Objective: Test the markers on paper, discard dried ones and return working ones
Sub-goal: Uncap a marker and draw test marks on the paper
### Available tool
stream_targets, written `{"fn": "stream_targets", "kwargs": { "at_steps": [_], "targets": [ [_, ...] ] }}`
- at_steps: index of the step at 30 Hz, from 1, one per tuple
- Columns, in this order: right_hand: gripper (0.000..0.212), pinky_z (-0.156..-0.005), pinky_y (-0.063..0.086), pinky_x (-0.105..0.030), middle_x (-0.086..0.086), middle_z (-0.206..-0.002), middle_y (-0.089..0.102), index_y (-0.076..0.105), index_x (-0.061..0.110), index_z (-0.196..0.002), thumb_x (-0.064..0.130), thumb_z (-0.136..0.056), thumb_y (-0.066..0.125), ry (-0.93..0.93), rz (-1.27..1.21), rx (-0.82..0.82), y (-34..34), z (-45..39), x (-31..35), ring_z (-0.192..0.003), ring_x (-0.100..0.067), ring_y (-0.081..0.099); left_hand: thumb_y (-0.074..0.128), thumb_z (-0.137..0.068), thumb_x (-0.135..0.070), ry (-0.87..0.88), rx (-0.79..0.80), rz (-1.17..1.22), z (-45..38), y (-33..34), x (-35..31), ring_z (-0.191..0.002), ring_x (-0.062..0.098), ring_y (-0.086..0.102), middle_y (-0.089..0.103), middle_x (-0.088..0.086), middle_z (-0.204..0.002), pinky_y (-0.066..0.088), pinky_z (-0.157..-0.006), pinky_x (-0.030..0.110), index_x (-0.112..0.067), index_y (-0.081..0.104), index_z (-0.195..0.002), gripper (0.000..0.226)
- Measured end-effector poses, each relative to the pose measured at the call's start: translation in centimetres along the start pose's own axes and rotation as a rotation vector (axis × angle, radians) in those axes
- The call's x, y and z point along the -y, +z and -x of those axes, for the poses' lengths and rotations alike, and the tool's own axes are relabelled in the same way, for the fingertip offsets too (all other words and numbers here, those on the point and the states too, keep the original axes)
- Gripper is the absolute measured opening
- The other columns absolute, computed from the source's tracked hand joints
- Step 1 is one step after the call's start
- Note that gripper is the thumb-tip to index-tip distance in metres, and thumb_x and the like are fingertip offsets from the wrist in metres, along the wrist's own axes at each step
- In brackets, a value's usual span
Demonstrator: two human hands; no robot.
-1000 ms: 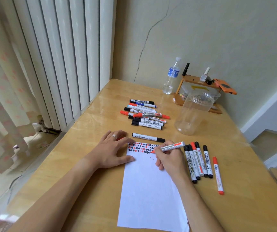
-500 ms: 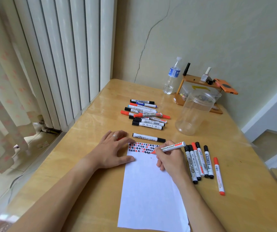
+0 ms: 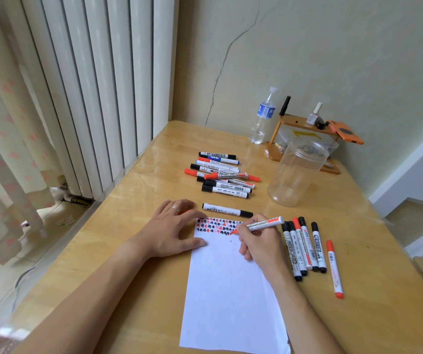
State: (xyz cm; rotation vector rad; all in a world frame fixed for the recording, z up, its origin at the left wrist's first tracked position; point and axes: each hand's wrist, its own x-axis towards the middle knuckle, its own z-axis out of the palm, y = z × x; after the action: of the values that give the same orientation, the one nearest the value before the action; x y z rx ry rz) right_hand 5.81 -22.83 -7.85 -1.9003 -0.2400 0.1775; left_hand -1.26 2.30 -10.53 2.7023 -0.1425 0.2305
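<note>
The tabletop (image 3: 139, 226) is honey-coloured wood. On it, low in the frame, lies a white sheet of paper (image 3: 231, 290), its top edge banded with small red and black marks. The marker (image 3: 261, 224) in the right hand (image 3: 261, 245) is white with red ends. Right of it, a row of markers (image 3: 305, 247) shows black and red caps. At upper left hangs a cream curtain (image 3: 1, 129) dotted with pink. An orange phone (image 3: 345, 132) sits at upper right.

The table (image 3: 134, 215) is varnished wood, smooth and faintly glossy. The sheet of paper (image 3: 228, 290) is matt white, and the jar (image 3: 297, 175) at far right is clear glossy plastic, as is the water bottle (image 3: 262, 118).
</note>
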Motion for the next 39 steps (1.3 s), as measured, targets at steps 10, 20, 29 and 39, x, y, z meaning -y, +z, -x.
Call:
{"fn": "stream_targets", "kwargs": {
  "at_steps": [10,20,29,39],
  "targets": [
    [0.012,-0.046,0.045,-0.029,-0.012,-0.059,0.066,0.061,0.010,-0.087,0.018,-0.092,0.068,0.008,0.043,0.020,-0.1,-0.1,-0.2,-0.049,-0.022,0.060,0.045,-0.085,-0.085,0.007,0.007,-0.007,0.1,-0.1,-0.1,-0.146,0.010,0.028,0.031,-0.010,-0.152,0.002,-0.127,0.046,-0.053,0.041,-0.141,0.065],
    [0.012,-0.045,0.041,-0.029,-0.012,-0.061,0.064,0.062,0.010,-0.087,0.018,-0.094,0.069,-0.032,-0.053,0.026,-0.2,0.0,-0.3,-0.049,-0.024,0.058,0.050,-0.087,-0.032,-0.191,-0.198,0.081,-0.2,-0.4,-0.3,-0.120,0.021,0.056,0.050,0.001,-0.138,0.045,-0.104,0.032,-0.012,0.059,-0.132,0.050],
    [0.014,-0.042,0.035,-0.023,-0.020,-0.064,0.059,0.063,0.019,-0.092,0.013,-0.094,0.076,-0.170,-0.175,0.173,-0.3,0.4,0.4,-0.050,-0.022,0.053,0.066,-0.097,-0.017,0.033,-0.392,0.090,0.2,-1.2,-1.4,-0.102,0.012,0.049,0.057,-0.010,-0.112,0.047,-0.086,0.029,-0.029,0.070,-0.116,0.023],
    [0.012,-0.045,0.038,-0.027,-0.002,-0.071,0.064,0.064,0.011,-0.095,0.015,-0.090,0.075,-0.315,-0.208,0.192,0.3,1.4,1.2,-0.052,-0.023,0.054,0.064,-0.098,-0.019,0.127,-0.369,0.181,0.5,0.0,-3.6,-0.094,0.007,0.053,0.056,-0.012,-0.104,0.051,-0.079,0.032,-0.027,0.065,-0.115,0.019]
  ]
}}
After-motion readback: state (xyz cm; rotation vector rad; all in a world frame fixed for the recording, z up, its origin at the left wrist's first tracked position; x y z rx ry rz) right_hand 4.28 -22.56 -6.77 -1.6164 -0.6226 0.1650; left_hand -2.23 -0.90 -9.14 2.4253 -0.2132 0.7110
